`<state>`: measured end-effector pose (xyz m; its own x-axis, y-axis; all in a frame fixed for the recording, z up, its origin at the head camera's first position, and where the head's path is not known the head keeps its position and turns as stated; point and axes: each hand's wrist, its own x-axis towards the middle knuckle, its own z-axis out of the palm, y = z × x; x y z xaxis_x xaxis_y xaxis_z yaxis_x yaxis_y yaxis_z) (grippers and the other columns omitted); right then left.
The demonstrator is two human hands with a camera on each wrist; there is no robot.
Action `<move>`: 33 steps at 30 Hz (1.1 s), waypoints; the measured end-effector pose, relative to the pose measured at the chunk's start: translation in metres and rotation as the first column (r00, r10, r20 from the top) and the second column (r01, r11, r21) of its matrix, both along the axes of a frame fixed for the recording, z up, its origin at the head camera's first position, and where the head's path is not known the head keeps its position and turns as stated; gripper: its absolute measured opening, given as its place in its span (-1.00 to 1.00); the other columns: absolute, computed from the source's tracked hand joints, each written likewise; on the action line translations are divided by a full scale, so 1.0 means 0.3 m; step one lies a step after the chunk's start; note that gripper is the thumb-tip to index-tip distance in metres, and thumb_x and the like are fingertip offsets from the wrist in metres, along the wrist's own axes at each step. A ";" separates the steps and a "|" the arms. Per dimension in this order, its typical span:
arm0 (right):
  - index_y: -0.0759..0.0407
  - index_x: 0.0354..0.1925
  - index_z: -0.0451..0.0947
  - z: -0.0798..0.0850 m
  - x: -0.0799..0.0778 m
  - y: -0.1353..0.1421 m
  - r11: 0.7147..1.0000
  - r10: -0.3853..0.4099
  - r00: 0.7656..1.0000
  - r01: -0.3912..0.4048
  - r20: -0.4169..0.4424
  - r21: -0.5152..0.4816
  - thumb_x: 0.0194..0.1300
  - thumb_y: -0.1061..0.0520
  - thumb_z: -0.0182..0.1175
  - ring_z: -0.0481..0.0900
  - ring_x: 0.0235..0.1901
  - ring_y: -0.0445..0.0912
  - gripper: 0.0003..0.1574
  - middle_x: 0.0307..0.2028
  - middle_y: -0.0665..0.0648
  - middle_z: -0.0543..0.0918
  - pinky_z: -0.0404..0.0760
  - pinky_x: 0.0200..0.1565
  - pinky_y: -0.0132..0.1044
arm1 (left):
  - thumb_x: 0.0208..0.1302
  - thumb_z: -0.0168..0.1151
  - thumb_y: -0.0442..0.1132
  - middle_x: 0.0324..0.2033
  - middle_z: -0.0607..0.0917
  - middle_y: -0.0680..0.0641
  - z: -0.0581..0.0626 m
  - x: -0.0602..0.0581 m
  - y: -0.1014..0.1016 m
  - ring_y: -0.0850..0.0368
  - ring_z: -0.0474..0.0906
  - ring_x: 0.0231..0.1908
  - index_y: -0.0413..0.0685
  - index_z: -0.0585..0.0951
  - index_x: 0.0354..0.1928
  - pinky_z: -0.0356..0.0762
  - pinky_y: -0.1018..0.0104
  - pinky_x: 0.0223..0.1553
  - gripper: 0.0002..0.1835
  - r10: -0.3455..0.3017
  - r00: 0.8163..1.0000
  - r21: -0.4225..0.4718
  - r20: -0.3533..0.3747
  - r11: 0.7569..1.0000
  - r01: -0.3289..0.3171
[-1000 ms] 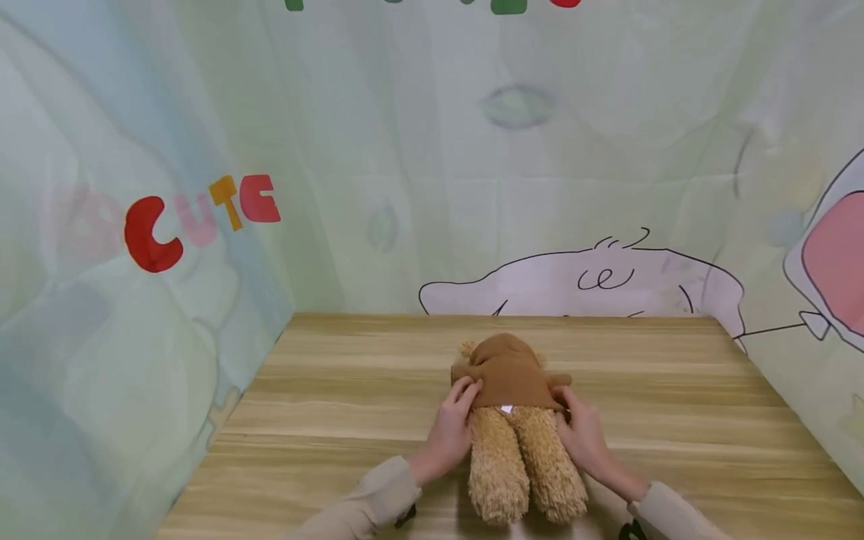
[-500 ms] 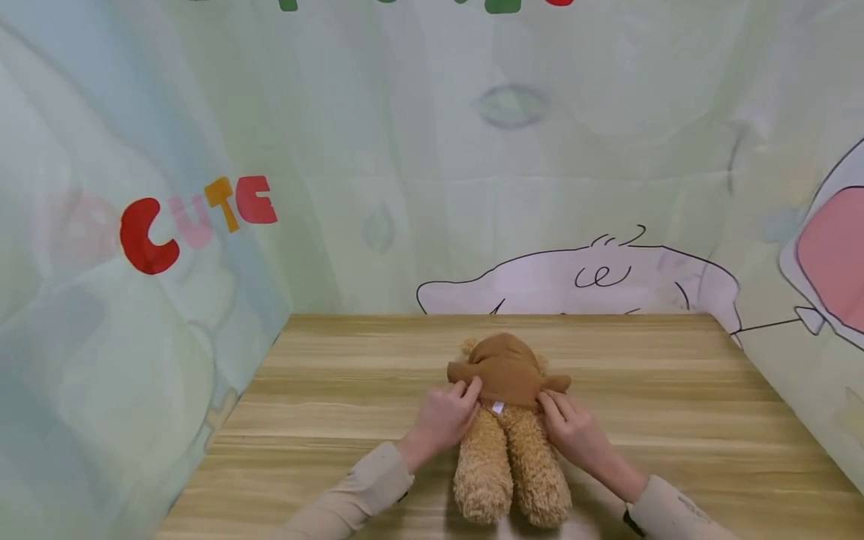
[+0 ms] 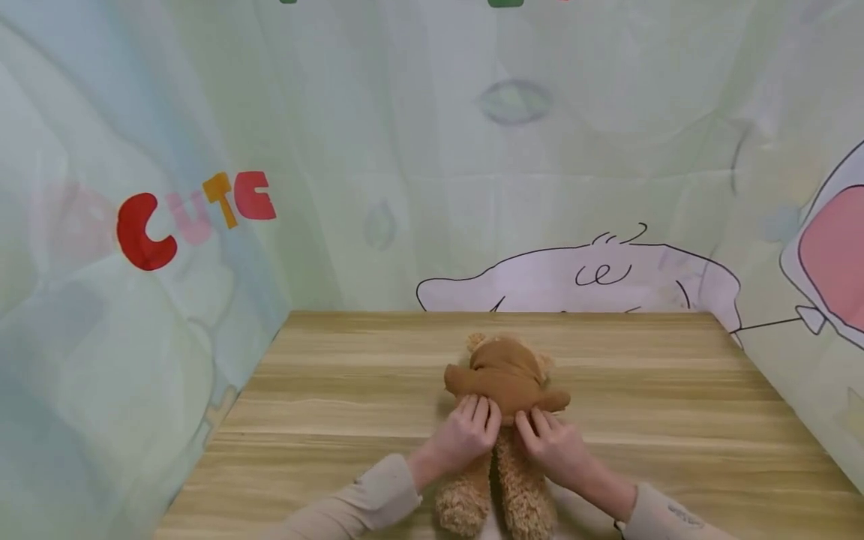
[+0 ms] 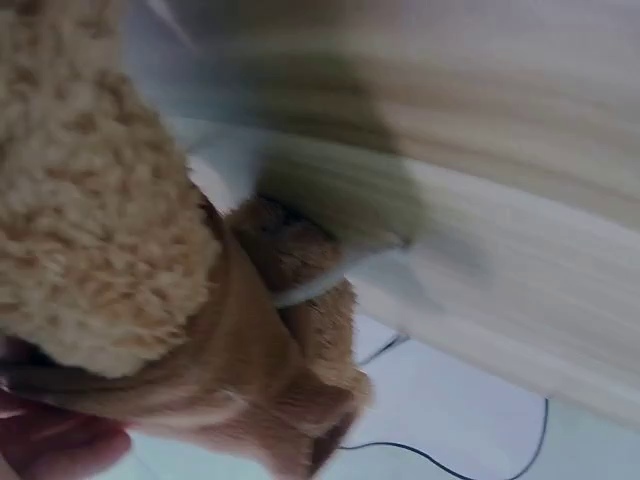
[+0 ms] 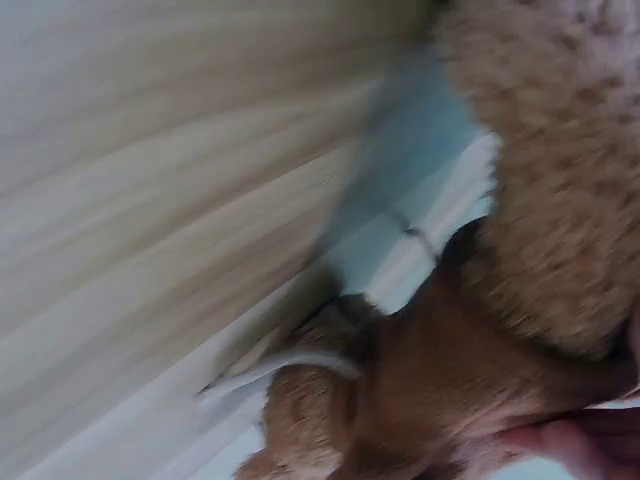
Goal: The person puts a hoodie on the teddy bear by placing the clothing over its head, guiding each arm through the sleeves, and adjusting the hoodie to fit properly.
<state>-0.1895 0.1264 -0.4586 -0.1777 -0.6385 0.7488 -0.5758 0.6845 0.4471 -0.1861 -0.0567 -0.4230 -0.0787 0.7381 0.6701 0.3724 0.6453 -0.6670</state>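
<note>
A light-brown teddy bear (image 3: 529, 487) in a brown garment (image 3: 506, 386) is at the middle of the table in the head view, head away from me, curly legs towards me. With curled fingers my left hand (image 3: 466, 431) pinches the garment's lower hem left of the middle. A short way to its right, my right hand (image 3: 553, 442) pinches the same hem. The left wrist view has the garment (image 4: 230, 370) hanging round the plush body (image 4: 90, 220), with fingers (image 4: 75, 450) below. In the right wrist view, fingers (image 5: 565, 445) touch the garment (image 5: 430, 370).
The wood-grain table (image 3: 351, 397) stretches out on both sides of the bear. Printed cloth walls (image 3: 351, 225) stand behind it and to the left and right. A pale cord (image 4: 330, 285) dangles by the garment in both wrist views.
Both hands have come inward from the garment's sides to near the middle of its hem, now pinching it. The bear's legs have shifted left and towards me; its head is slightly tilted.
</note>
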 end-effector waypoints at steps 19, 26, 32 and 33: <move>0.26 -0.46 0.33 -0.038 0.040 -0.075 0.940 -0.277 0.948 0.302 0.157 -0.161 0.35 0.09 -0.50 0.34 -0.77 -0.04 -0.49 -0.58 0.25 0.43 0.24 -0.89 -0.30 | 0.31 -0.27 -0.40 -0.60 0.63 -0.03 -0.128 0.020 0.098 0.17 0.54 -0.58 -0.09 0.59 -0.54 0.48 0.44 -0.57 -0.57 0.244 0.966 0.166 0.084 0.952 -0.255; 0.31 -0.31 0.21 -0.066 0.016 -0.033 0.906 -0.283 0.845 0.390 0.453 -0.163 0.32 0.13 -0.41 0.12 -0.90 -0.19 -0.69 -0.72 0.13 0.30 0.11 -0.88 -0.39 | -0.18 0.14 -0.37 -0.35 0.45 -0.17 -0.184 -0.006 0.002 0.03 0.41 -0.50 -0.15 0.39 -0.26 0.33 0.35 -0.72 -0.68 0.142 0.749 0.308 0.647 0.850 -0.427; 0.27 -0.26 0.11 -0.088 -0.009 0.002 0.828 0.130 0.477 0.430 0.869 -0.360 0.08 0.39 0.00 0.19 -0.80 -0.24 -0.72 -0.74 0.04 0.29 0.15 -0.74 -0.46 | 0.00 0.05 -0.47 -0.41 0.43 -0.24 -0.235 0.002 -0.029 0.04 0.38 -0.53 -0.33 0.26 -0.27 0.33 0.28 -0.53 -0.76 -0.470 0.270 0.510 0.840 0.518 -0.687; 0.27 -0.26 0.10 -0.088 -0.014 0.003 0.798 0.199 0.409 0.461 0.891 -0.389 0.12 0.39 -0.04 0.18 -0.78 -0.25 -0.75 -0.73 0.03 0.27 0.17 -0.72 -0.45 | 0.02 0.01 -0.48 -0.46 0.42 -0.21 -0.256 -0.005 -0.026 0.04 0.37 -0.50 -0.33 0.27 -0.30 0.33 0.27 -0.49 -0.81 -0.558 0.257 0.545 0.789 0.442 -0.712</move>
